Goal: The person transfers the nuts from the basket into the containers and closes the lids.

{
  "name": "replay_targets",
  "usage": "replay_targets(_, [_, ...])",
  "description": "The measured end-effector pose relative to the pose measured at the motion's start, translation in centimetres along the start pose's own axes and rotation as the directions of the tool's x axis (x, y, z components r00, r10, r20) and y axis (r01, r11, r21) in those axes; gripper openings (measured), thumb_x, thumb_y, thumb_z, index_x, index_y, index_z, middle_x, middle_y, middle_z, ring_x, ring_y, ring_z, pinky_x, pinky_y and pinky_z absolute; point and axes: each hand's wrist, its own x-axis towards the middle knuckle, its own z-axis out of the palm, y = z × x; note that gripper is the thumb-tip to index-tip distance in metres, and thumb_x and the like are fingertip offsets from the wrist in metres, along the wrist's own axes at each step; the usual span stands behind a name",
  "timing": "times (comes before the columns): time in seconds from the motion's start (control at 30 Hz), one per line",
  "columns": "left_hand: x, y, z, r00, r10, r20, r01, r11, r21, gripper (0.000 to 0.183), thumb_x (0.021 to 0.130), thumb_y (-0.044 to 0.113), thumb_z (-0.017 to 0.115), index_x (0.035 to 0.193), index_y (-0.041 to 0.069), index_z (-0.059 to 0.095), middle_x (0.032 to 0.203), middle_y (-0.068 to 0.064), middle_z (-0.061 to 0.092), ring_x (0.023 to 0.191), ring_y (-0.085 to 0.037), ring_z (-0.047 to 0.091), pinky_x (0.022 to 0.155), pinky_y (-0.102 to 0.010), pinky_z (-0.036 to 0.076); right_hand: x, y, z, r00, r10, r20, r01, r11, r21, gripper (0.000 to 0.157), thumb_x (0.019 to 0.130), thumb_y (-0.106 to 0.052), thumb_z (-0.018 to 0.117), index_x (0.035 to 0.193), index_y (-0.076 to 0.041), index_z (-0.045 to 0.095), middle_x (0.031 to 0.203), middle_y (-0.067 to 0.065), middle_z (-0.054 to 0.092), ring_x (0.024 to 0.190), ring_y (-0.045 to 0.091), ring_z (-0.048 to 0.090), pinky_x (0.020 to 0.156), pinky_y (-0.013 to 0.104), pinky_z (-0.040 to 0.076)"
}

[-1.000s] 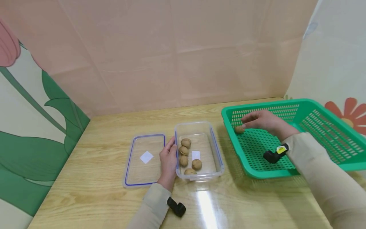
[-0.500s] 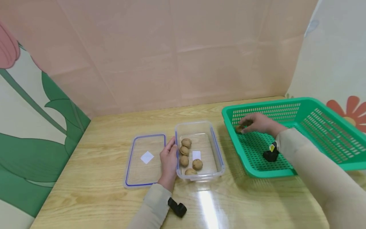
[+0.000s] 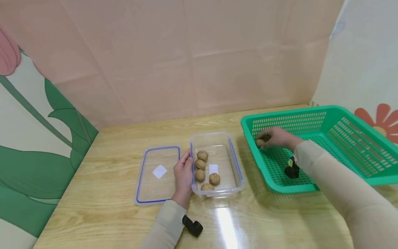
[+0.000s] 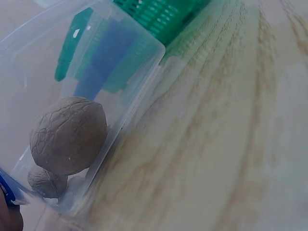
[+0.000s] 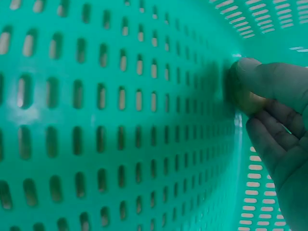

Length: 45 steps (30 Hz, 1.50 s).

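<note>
My right hand (image 3: pixel 278 137) reaches into the left back corner of a green plastic basket (image 3: pixel 260 166). Its thumb and fingers close around a walnut (image 3: pixel 259 142); the right wrist view shows that walnut (image 5: pixel 249 99) between thumb and fingertips, against the basket wall. My left hand (image 3: pixel 182 174) lies with fairly straight fingers along the left side of a clear plastic food container (image 3: pixel 229 173). Inside it, several walnuts (image 3: pixel 202 155) sit mostly in a row by the left wall. Up close in the left wrist view, one walnut (image 4: pixel 70 137) shows through the clear wall.
The container's clear lid (image 3: pixel 149 188) with a blue seal lies flat on the wooden table (image 3: pixel 102 193), left of my left hand. A small white paper square (image 3: pixel 160 171) shows on it. A pink backdrop (image 3: pixel 186 62) stands behind the table.
My right hand has come down onto the walnut in the basket's corner, and its fingers have closed around it. My left hand and the container have stayed in place.
</note>
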Motion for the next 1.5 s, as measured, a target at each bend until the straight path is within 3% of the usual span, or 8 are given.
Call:
replay_targets(0.27, [0.0, 0.0, -0.1, 1.0, 0.0, 0.004, 0.0, 1.0, 0.002, 0.037, 0.09, 0.002, 0.048, 0.126, -0.002, 0.052, 0.133, -0.014, 0.051, 0.129, -0.025, 0.042, 0.107, -0.034, 0.036, 0.4, -0.8, 0.6, 0.998, -0.059, -0.008, 0.058, 0.994, -0.096, 0.042, 0.075, -0.008, 0.073, 0.115, 0.002, 0.061, 0.11, 0.021, 0.061, 0.095, 0.03, 0.057, 0.073, 0.041, 0.053])
replay_targets(0.77, [0.0, -0.1, -0.1, 1.0, -0.006, 0.013, 0.006, 1.0, 0.0, 0.037, 0.09, 0.004, 0.049, 0.127, 0.0, 0.053, 0.135, -0.011, 0.051, 0.129, -0.023, 0.042, 0.108, -0.034, 0.036, 0.7, -0.4, 0.1, 1.0, -0.026, -0.001, 0.026, 0.996, -0.085, 0.044, 0.077, -0.012, 0.073, 0.117, -0.001, 0.061, 0.112, 0.019, 0.061, 0.096, 0.028, 0.057, 0.073, 0.039, 0.052])
replay_targets(1.2, [0.0, -0.2, 0.0, 1.0, 0.004, 0.009, -0.003, 1.0, -0.007, 0.037, 0.09, 0.003, 0.049, 0.127, -0.001, 0.053, 0.135, -0.014, 0.05, 0.129, -0.026, 0.041, 0.108, -0.035, 0.035, -0.5, -0.1, -2.2, 0.996, 0.021, -0.084, -0.014, 0.996, 0.089, 0.054, 0.08, -0.023, 0.072, 0.127, -0.002, 0.054, 0.122, 0.021, 0.056, 0.105, 0.031, 0.054, 0.08, 0.038, 0.052])
replay_targets(1.5, [0.0, 0.0, -0.2, 1.0, 0.01, 0.023, -0.01, 1.0, 0.005, 0.038, 0.09, 0.004, 0.048, 0.128, -0.002, 0.052, 0.136, -0.015, 0.048, 0.13, -0.026, 0.039, 0.109, -0.036, 0.034, -1.3, -0.7, -3.1, 0.988, 0.089, -0.126, -0.056, 0.969, 0.242, 0.058, 0.083, -0.033, 0.068, 0.131, -0.006, 0.049, 0.124, 0.015, 0.055, 0.103, 0.018, 0.054, 0.091, 0.046, 0.047])
